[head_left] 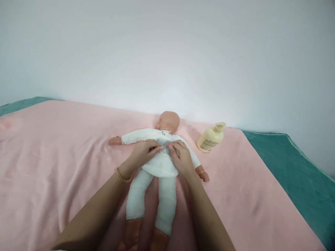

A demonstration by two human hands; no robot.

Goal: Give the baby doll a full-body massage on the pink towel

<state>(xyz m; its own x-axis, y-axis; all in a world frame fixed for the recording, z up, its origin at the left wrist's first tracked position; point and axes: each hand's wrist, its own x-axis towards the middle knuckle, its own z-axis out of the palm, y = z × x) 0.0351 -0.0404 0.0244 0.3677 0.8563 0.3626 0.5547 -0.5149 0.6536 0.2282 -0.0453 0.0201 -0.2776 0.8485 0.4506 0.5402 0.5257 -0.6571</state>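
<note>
A baby doll (167, 120) lies stretched out on the pink cloth with its head at the far end; no face shows. It wears a white top (159, 166) and white leggings (166, 195). At the middle of its back, my left hand (143, 151) and my right hand (181, 157) face each other with fingertips closed in a pinch at the top's fabric. Thin dark strings (165, 152) run between the hands, and another short one shows at the neck. Whether fabric or string sits between the fingertips is hard to make out.
A pale yellow pump bottle (210, 138) stands to the right of the doll's head. The pink cloth (78, 150) is wrinkled on the left. Green fabric (293, 164) shows beyond its edges. A white wall (167, 55) rises just behind.
</note>
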